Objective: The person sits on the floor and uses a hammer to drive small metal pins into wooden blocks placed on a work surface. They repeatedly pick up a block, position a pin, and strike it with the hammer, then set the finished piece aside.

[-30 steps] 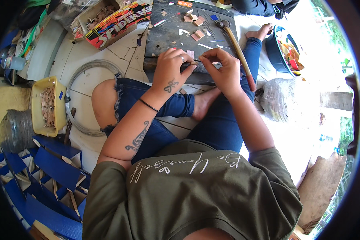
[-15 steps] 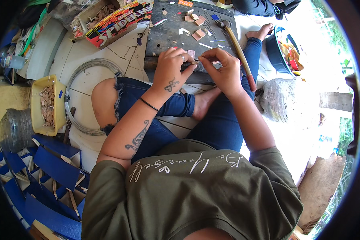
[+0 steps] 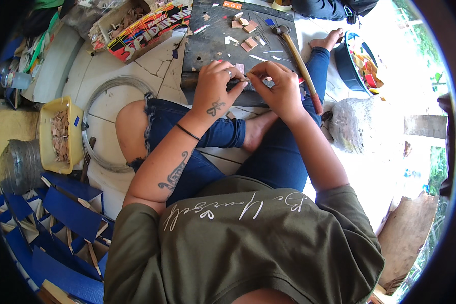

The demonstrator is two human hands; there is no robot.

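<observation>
I've got both hands at the near edge of the dark board (image 3: 223, 45), upper centre of frame. Fingertips meet over a small pale piece (image 3: 247, 79); too small to say what it is. Left hand (image 3: 215, 88): thumb and forefinger pressed together, pinching its left end, other fingers curled. Right hand (image 3: 278, 88): fingers bunched, pinching from the right side.

Change over the last second: almost none. Hands sit in the same spot, same pinch, maybe a hair tighter together. My read: fine fiddling in place, not a move or a set-down.

Outward: hammer (image 3: 301, 58) lies on the board just right of my right hand, untouched. Small tan chips (image 3: 248, 28) scattered farther up the board. Wire coil (image 3: 114, 124) centre left, yellow tub (image 3: 55, 134) at left edge, blue folded cards (image 3: 61, 218) lower left.
</observation>
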